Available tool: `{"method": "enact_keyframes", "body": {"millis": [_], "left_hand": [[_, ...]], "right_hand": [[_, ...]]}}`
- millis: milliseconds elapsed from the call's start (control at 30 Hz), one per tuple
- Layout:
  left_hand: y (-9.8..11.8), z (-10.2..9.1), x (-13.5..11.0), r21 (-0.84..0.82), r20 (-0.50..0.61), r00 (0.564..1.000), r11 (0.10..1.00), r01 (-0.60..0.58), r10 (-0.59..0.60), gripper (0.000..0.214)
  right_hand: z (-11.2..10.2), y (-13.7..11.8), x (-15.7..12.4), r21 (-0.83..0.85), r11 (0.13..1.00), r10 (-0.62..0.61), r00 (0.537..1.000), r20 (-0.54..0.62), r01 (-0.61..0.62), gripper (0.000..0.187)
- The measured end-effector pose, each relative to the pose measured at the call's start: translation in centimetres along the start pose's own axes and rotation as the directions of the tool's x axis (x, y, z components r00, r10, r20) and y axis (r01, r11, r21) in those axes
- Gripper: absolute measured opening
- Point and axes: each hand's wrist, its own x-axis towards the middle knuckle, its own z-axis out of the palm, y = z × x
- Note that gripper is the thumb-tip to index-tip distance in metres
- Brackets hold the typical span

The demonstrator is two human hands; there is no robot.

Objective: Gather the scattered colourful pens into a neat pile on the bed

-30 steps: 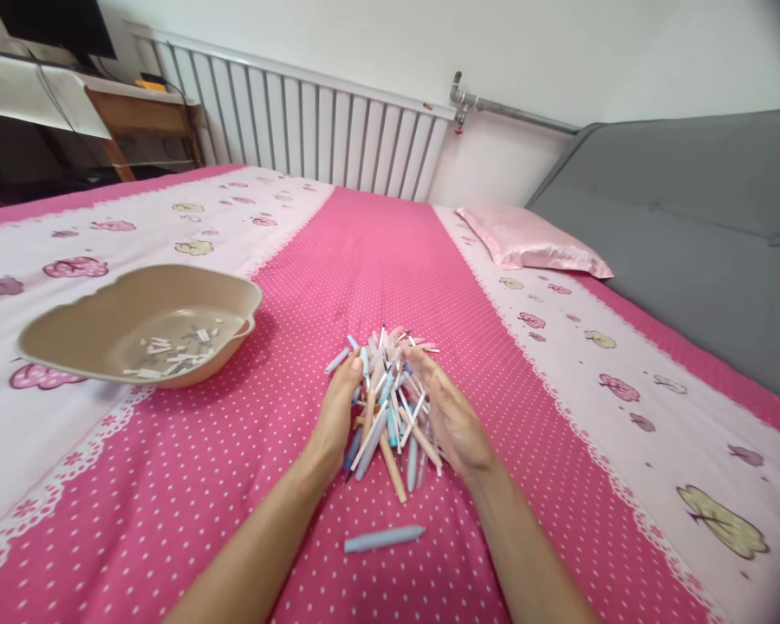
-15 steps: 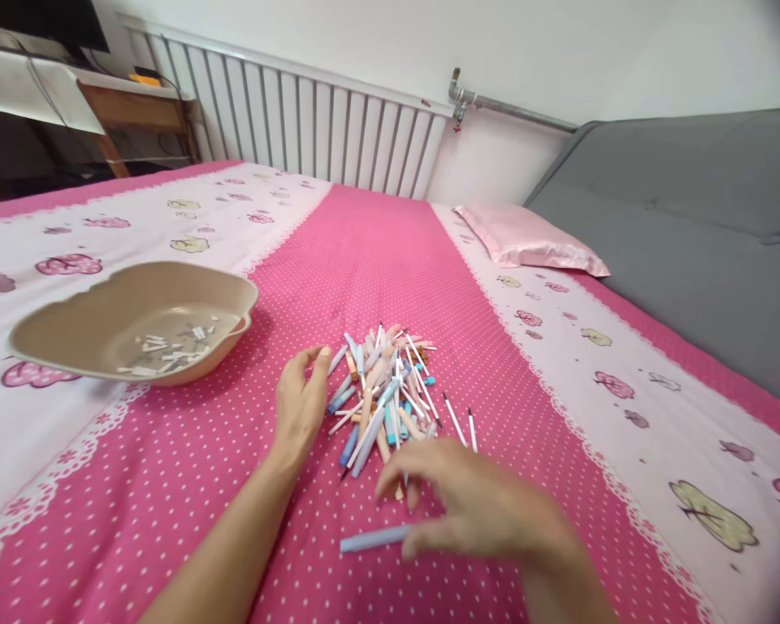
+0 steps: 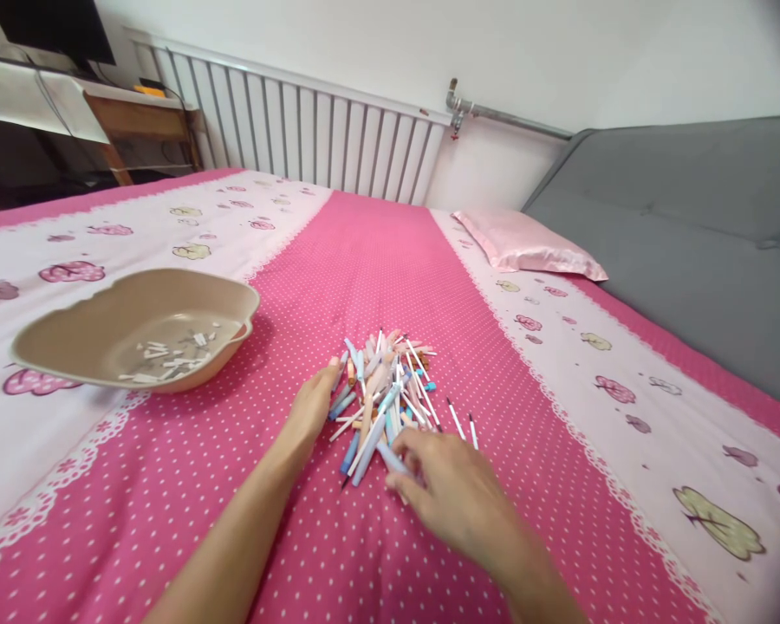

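- So the right hand [image 3: 451, 485] has its grip closed on a pale lavender-blue, tube-shaped pen [image 3: 393, 459], pinched between thumb and fingers. One end pokes out towards the near edge of the heap.
- That heap is a loose pile of slim pastel pens and thin white sticks [image 3: 383, 394], mostly lavender, pale blue, peach and pink, with a few brown and bright blue bits mixed in. It's all criss-crossed, pointing every which way.
- Left hand [image 3: 310, 409] is up against the left side of the pile, fingers stretched forward. Can't tell if its grip is on anything, the fingertips are too tucked in beside the pens.
- Two dark-tipped white sticks [image 3: 455, 418] lie just right of the pile, apart from it.
- Off to the left there's a wide tan plastic basin [image 3: 104, 321] with small white pieces [image 3: 159, 351] scattered across the bottom.
- Pile and basin both sit on a bed with a pink and white patterned bedspread [image 3: 390, 243], polka dots down the middle.
- Further back: a shiny pink pillow [image 3: 526, 243] by a grey padded headboard [image 3: 682, 191], plus a white ribbed radiator [image 3: 292, 121] along the wall.
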Motion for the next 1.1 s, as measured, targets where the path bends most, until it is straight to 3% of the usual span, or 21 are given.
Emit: {"method": "enact_keyframes", "body": {"millis": [167,333,433,533,633,733,833,967,1100], "left_hand": [[0.9,0.3,-0.6,0.009,-0.006,0.999,0.999,0.037,-0.037,0.056],[1.4,0.3,-0.7,0.077,-0.09,0.996,0.997,0.03,-0.023,0.055],[1.3,0.3,-0.6,0.09,-0.084,0.996,0.996,0.016,-0.008,0.053],[1.3,0.5,-0.6,0.017,-0.028,0.999,0.999,0.027,-0.026,0.051],[1.6,0.8,-0.8,-0.075,0.054,0.993,0.991,0.11,-0.106,0.051],[1.7,0.9,-0.9,-0.086,0.111,0.977,0.978,0.19,-0.181,0.052],[1.4,0.9,-0.8,-0.058,0.119,0.975,0.979,0.196,-0.188,0.054],[1.2,1.3,-1.1,-0.084,0.202,0.969,0.984,0.159,-0.139,0.055],[1.7,2.0,-2.0,-0.121,0.311,0.95,0.99,0.065,-0.025,0.054]], "right_hand": [[-0.1,2.2,2.5,0.114,0.982,0.177,0.946,-0.272,-0.151,0.032],[-1.2,4.8,2.9,0.285,0.946,0.232,0.935,-0.267,-0.153,0.057],[-2.5,7.3,2.2,0.082,0.926,0.377,0.881,-0.288,-0.369,0.059],[-2.5,9.9,2.3,-0.121,0.866,0.472,0.873,-0.118,-0.485,0.048],[-1.4,10.9,3.2,-0.054,0.893,0.447,0.894,0.009,-0.446,0.041],[-0.2,10.0,3.9,0.24,0.905,0.344,0.936,0.076,-0.351,0.038],[0.6,8.3,4.3,0.501,0.832,0.205,0.972,0.118,-0.236,0.038],[1.7,6.8,4.6,0.608,0.789,0.09,0.995,0.037,-0.094,0.041],[2.7,6.2,5.1,0.663,0.749,0.055,0.996,-0.064,0.001,0.048]]}}
